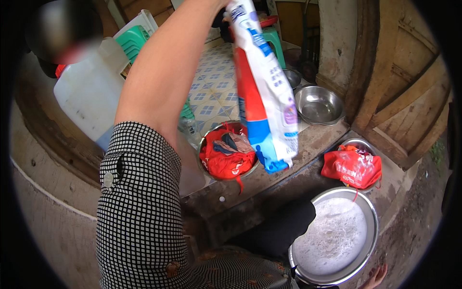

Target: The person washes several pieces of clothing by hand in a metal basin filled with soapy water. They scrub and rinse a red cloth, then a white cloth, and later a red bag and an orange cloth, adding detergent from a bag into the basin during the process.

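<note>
My left arm reaches up across the view, and my left hand (224,3) is mostly cut off by the top edge. It grips the upper end of a tall white, red and blue printed plastic packet (269,90), probably of washing powder, which hangs down over the doorstep. At the lower right, my right hand (377,276) is partly in view with loose fingers and nothing seen in it. Beside it, a wide metal basin (373,231) contains foamy water (330,234). A red string trails over that basin's far rim.
Red bags and cloth (229,155) fill a metal bowl on the doorstep. A second bowl holds a red printed bag (352,168). Near the wooden door (404,90) stands a steel basin (319,104). A white plastic jug (88,86) and green plastic stools (133,39) are farther back.
</note>
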Demonstrator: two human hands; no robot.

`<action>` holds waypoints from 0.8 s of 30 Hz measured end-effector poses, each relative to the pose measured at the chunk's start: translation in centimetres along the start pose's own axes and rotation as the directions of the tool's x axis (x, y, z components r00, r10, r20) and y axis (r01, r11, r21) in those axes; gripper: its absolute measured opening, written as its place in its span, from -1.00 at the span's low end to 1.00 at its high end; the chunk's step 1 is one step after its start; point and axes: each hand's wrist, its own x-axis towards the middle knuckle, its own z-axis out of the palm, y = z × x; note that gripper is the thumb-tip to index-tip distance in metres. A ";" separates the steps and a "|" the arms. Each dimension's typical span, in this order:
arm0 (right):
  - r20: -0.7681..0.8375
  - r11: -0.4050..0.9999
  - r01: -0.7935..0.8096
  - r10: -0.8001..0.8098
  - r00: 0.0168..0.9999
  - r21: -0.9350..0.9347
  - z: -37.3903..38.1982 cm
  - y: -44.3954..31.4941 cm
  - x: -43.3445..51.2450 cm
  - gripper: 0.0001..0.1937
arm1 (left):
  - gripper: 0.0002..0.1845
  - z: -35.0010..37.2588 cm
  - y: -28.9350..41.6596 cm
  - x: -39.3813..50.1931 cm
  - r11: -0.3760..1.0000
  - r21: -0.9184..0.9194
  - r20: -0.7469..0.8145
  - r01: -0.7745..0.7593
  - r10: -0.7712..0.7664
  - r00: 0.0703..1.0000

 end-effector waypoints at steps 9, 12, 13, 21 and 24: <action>-0.180 0.966 -0.228 0.247 0.952 0.119 -1.8 2.2 1.3 -0.53 | -0.77 -12.8 -5.1 -3.6 0.998 0.003 -0.059 0.066 -0.066 0.996; -0.125 0.967 -0.214 0.231 0.965 0.138 -2.0 4.5 3.9 -0.52 | -0.75 -14.0 -3.6 -5.0 0.997 -0.065 0.015 0.041 -0.040 0.999; -0.117 0.966 -0.223 0.238 0.964 0.128 -1.7 4.8 4.6 -0.52 | -0.75 -14.2 -3.2 -5.4 0.996 -0.070 0.006 0.051 -0.051 0.999; 0.001 0.964 -0.161 0.164 0.986 0.211 5.7 -0.8 6.0 -0.51 | -0.77 -15.6 -3.4 -7.8 0.996 -0.021 0.074 0.090 -0.088 0.993; 0.070 0.963 -0.087 0.071 0.995 0.254 8.1 -2.6 7.6 -0.58 | -0.77 -15.4 -3.4 -10.0 0.992 0.004 0.214 0.127 -0.125 0.969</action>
